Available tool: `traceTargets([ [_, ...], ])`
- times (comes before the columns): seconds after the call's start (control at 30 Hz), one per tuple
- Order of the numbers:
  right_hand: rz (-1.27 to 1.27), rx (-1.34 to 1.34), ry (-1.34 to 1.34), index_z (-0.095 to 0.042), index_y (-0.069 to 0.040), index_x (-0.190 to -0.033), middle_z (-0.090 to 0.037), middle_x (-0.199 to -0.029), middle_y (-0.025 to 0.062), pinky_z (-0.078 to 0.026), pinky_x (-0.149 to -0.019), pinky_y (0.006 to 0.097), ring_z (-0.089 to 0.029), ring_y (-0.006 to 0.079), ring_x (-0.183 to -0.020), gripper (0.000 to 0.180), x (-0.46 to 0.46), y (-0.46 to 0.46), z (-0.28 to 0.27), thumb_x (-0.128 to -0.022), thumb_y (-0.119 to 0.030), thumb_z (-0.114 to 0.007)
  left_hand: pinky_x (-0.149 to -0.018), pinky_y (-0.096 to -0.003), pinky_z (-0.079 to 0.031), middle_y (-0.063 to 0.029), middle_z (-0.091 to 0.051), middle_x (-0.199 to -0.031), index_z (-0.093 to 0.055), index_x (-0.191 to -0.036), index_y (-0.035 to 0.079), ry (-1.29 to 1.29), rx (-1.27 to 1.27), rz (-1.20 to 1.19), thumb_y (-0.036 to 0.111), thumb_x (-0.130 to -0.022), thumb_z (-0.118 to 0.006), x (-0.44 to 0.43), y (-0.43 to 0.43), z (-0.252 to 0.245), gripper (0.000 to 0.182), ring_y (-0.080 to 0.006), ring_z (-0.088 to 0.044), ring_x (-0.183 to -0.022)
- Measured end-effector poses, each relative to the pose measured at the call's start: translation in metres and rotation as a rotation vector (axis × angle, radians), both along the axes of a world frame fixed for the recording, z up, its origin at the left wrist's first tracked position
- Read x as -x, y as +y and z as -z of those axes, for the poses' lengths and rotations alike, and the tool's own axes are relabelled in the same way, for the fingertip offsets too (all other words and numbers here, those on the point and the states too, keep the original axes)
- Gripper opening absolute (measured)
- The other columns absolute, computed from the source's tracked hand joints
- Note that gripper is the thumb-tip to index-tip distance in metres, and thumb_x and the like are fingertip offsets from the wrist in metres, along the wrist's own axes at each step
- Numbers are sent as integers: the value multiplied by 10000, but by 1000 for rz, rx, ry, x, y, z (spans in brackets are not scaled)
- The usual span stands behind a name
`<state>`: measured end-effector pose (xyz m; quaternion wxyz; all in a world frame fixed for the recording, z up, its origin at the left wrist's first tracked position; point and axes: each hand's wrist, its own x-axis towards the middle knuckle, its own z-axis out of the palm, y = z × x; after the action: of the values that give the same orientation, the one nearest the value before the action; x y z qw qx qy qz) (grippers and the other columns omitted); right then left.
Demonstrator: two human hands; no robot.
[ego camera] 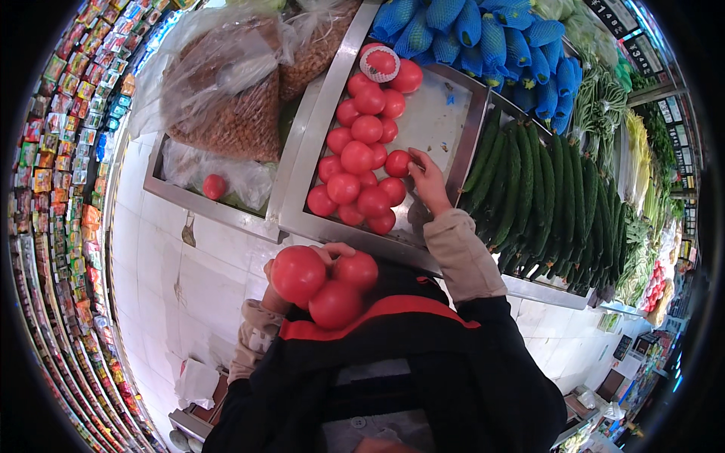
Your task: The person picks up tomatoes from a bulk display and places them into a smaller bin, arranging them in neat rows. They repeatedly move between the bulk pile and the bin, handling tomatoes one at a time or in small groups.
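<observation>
My left hand (334, 249) cradles several large red tomatoes (298, 275) against the front of my black apron (391, 345) with red trim. Most of that palm is hidden behind the fruit. My right hand (429, 180) reaches over the metal display tray (459, 107), its fingers on the right side of a single tomato (398, 163). That tomato sits at the right edge of a stacked pile of tomatoes (357, 157), which fills the tray's left side. One tomato at the far end wears a white foam net (379, 64).
Cucumbers (527, 187) lie in rows to the right. Blue-netted produce (493, 39) is heaped at the far end. Left of the tray, plastic bags of brown granular goods (226, 90) rest on another bin, with a lone tomato (214, 186) near its front. Packed shelves (68, 170) line the far left.
</observation>
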<state>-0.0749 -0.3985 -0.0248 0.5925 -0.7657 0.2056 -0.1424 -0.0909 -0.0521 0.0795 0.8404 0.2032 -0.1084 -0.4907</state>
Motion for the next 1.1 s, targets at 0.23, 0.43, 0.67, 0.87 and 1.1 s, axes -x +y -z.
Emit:
traceTargets([
  [0.23, -935, -736, 157, -450, -79, -1452, -527, -1385, 61, -474, -1070, 383, -541, 211, -1287, 635, 73, 67, -134, -901, -99, -765, -1088, -492, -472, -310, -421, -1516, -624, -1234, -20, 12, -123, -19, 777, -748, -592, -10, 3, -5, 935, -425, -540, -1320],
  [0.43, -808, -783, 278, -461, -72, -1434, -539, -1392, 87, -483, -1062, 373, -572, 204, -1259, 623, 75, 72, -161, -894, -113, -768, -1112, -518, -445, -345, -420, -1514, -613, -1238, -48, 127, -101, 56, 792, -738, -638, -17, 0, -7, 978, -436, -526, -1332],
  [0.67, -19, -310, -70, -504, -21, -1358, -606, -1202, 77, -571, -887, 321, -644, 179, -1095, 598, 27, -4, -96, -846, -97, -805, -1120, -562, -420, -390, -408, -1496, -594, -1260, -46, 140, 124, 148, 864, -740, -634, -19, 7, 5, 1049, -472, -523, -1319],
  [0.87, 37, 266, 117, -574, -45, -1291, -623, -1240, 128, -557, -847, 328, -669, 211, -1012, 551, -29, -45, -10, -829, -180, -841, -1113, -564, -427, -388, -423, -1481, -595, -1247, -27, 161, 140, 93, 869, -743, -625, -19, 4, 9, 1028, -473, -534, -1304],
  [1.1, 94, 355, 124, -605, -82, -1280, -642, -1159, 135, -552, -842, 386, -661, 287, -988, 562, -37, -46, -16, -801, -243, -851, -1106, -553, -435, -373, -446, -1464, -589, -1229, -10, 165, 81, 35, 877, -772, -572, -17, 5, 11, 998, -460, -544, -1293],
])
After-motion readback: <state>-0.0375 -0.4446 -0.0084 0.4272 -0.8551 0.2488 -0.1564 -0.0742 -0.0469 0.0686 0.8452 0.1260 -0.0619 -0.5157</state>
